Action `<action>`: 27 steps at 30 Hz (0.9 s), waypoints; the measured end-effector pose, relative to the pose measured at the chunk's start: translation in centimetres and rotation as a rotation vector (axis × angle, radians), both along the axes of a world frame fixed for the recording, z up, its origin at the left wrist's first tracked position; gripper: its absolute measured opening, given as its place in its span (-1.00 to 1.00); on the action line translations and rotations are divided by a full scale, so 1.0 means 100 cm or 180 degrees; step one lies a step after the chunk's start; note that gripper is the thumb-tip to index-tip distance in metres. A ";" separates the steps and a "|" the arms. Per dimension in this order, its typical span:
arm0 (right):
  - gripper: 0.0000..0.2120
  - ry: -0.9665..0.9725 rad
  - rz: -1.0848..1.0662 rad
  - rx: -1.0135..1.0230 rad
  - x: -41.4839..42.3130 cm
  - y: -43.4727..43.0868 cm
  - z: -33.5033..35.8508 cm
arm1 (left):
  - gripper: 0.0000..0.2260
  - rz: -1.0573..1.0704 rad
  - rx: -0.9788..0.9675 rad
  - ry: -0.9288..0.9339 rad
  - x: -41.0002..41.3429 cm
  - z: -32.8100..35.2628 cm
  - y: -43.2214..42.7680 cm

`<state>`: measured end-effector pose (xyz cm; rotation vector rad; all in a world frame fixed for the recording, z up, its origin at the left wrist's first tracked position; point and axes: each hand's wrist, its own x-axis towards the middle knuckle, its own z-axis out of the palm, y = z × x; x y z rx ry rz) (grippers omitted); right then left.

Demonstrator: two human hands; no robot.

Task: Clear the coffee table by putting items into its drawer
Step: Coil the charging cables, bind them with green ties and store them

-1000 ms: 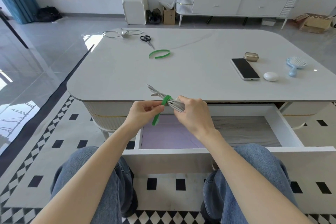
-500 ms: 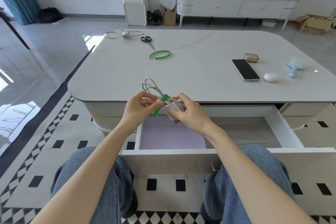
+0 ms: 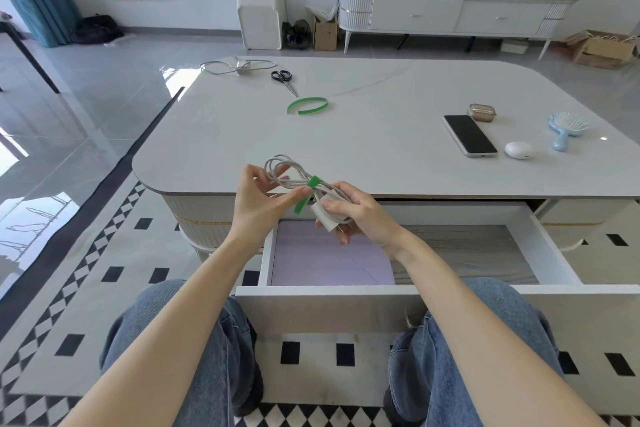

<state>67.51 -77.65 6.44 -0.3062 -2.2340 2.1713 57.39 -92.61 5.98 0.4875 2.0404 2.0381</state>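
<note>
At white tabletop's (image 3: 381, 146) far left: loose grey cable (image 3: 239, 66), black-handled scissors (image 3: 283, 78), curved green band (image 3: 307, 106).
Left hand (image 3: 258, 199): fingers pinching loops of coiled grey charger cable (image 3: 289, 172) wrapped in green tie (image 3: 313, 182).
Right hand (image 3: 362, 217): fingers clenched round bundle's white plug (image 3: 323, 217), above open white drawer (image 3: 550, 246).
Drawer: lilac flat sheet (image 3: 329, 263) inside, left.
Tabletop right: black phone (image 3: 469, 135), gold case (image 3: 481, 113), white pod (image 3: 518, 150), blue hairbrush (image 3: 566, 126).

Glossy coffee table (image 3: 381, 135), wood-grain drawer (image 3: 467, 253)
</note>
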 end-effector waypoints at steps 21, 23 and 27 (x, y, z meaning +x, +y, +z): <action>-0.41 -0.0104 -0.0478 0.1055 0.000 -0.010 -0.012 | -0.42 -0.0053 -0.0523 -0.0129 -0.009 -0.013 0.001; -0.43 0.0031 -0.0455 0.2144 0.001 -0.012 -0.019 | -0.42 -0.0039 -0.0669 -0.0088 -0.006 -0.013 0.002; -0.48 0.0135 -0.0563 0.3108 0.001 -0.016 -0.024 | -0.41 0.0018 -0.0776 -0.0141 -0.006 -0.014 0.003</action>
